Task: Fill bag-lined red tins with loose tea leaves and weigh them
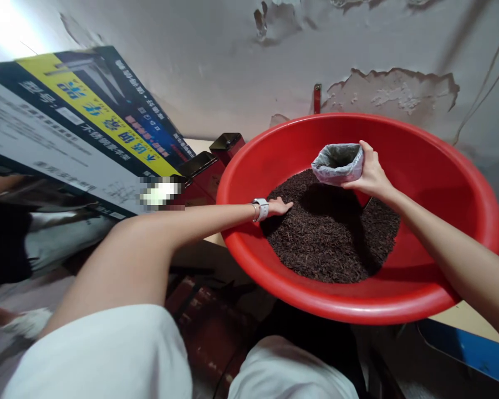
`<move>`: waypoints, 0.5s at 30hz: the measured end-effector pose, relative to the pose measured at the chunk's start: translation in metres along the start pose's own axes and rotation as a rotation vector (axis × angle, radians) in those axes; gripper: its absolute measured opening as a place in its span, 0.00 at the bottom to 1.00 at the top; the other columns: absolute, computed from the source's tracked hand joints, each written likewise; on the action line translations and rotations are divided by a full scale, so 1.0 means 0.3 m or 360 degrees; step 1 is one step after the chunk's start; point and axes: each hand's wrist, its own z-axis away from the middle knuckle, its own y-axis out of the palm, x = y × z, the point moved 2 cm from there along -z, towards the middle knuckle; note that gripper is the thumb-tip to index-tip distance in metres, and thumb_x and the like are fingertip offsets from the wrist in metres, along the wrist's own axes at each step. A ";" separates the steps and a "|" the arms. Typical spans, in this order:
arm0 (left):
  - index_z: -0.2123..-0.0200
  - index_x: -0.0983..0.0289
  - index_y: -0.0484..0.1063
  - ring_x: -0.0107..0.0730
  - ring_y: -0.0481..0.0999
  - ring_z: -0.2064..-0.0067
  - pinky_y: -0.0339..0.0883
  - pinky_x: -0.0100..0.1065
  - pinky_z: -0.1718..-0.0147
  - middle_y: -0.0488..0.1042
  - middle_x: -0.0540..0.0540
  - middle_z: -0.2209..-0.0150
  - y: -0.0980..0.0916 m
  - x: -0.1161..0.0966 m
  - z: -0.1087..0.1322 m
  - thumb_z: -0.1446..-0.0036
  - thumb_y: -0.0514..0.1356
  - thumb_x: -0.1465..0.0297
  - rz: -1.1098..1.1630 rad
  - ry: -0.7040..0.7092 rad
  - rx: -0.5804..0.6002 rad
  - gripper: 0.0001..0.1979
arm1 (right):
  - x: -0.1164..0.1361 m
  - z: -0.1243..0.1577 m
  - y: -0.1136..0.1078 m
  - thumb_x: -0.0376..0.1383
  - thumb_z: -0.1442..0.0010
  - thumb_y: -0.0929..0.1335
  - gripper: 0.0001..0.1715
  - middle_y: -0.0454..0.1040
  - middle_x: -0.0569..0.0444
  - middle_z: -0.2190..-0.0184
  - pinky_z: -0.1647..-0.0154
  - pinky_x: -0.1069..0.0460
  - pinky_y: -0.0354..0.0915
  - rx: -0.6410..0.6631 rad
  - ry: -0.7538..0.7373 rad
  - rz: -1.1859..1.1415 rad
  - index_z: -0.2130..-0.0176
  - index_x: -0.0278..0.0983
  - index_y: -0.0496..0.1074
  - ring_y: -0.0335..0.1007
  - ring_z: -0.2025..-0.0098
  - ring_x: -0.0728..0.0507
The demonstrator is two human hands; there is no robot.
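Observation:
A big red plastic basin [461, 183] holds a heap of dark loose tea leaves [332, 233]. My right hand [370, 174] is closed on the rim of a small clear plastic bag [339, 162], holding it open and tilted above the heap. My left hand [279, 207], with a white watch at the wrist, reaches into the basin and its fingers dig into the edge of the leaves; the fingertips are buried.
A large printed cardboard box [66, 127] leans at the left. Dark red boxes [208, 166] stand beside the basin. A peeling wall [391, 88] rises behind. Another person's arm [0, 183] shows at the far left edge.

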 end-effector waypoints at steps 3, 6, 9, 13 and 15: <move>0.34 0.73 0.50 0.56 0.63 0.36 0.62 0.45 0.43 0.56 0.75 0.35 0.035 -0.050 0.094 0.38 0.40 0.47 0.0011 -0.0012 0.0046 0.41 | 0.006 -0.001 0.004 0.47 0.64 0.79 0.70 0.54 0.36 0.40 0.43 0.26 0.54 0.0012 -0.0041 -0.0034 0.33 0.40 0.44 0.53 0.39 0.20; 0.35 0.67 0.52 0.62 0.62 0.37 0.61 0.49 0.43 0.56 0.73 0.36 0.068 -0.116 0.168 0.42 0.43 0.41 -0.0017 0.0227 -0.0022 0.43 | 0.010 0.000 0.004 0.48 0.64 0.79 0.70 0.54 0.37 0.40 0.44 0.25 0.55 0.0001 -0.0080 -0.0058 0.33 0.41 0.45 0.53 0.40 0.19; 0.38 0.64 0.57 0.61 0.66 0.40 0.63 0.48 0.46 0.61 0.70 0.40 0.087 -0.154 0.198 0.42 0.48 0.43 -0.0152 0.0481 -0.0146 0.38 | 0.009 0.001 0.004 0.49 0.64 0.79 0.69 0.54 0.36 0.41 0.44 0.24 0.55 0.0003 -0.0074 -0.0074 0.33 0.41 0.45 0.53 0.40 0.18; 0.42 0.63 0.62 0.53 0.73 0.47 0.67 0.44 0.50 0.68 0.66 0.45 0.086 -0.153 0.175 0.36 0.48 0.53 -0.0318 0.0547 -0.0188 0.26 | -0.001 0.000 0.010 0.48 0.65 0.79 0.70 0.54 0.37 0.42 0.44 0.24 0.55 -0.0001 -0.0086 -0.0058 0.33 0.42 0.44 0.52 0.40 0.19; 0.44 0.62 0.64 0.51 0.75 0.48 0.68 0.43 0.52 0.71 0.64 0.47 0.068 -0.150 0.157 0.36 0.48 0.54 -0.0330 0.0533 -0.0152 0.24 | -0.009 -0.002 0.014 0.46 0.67 0.79 0.72 0.54 0.40 0.42 0.44 0.25 0.55 -0.0014 -0.0071 -0.0027 0.33 0.44 0.43 0.52 0.39 0.20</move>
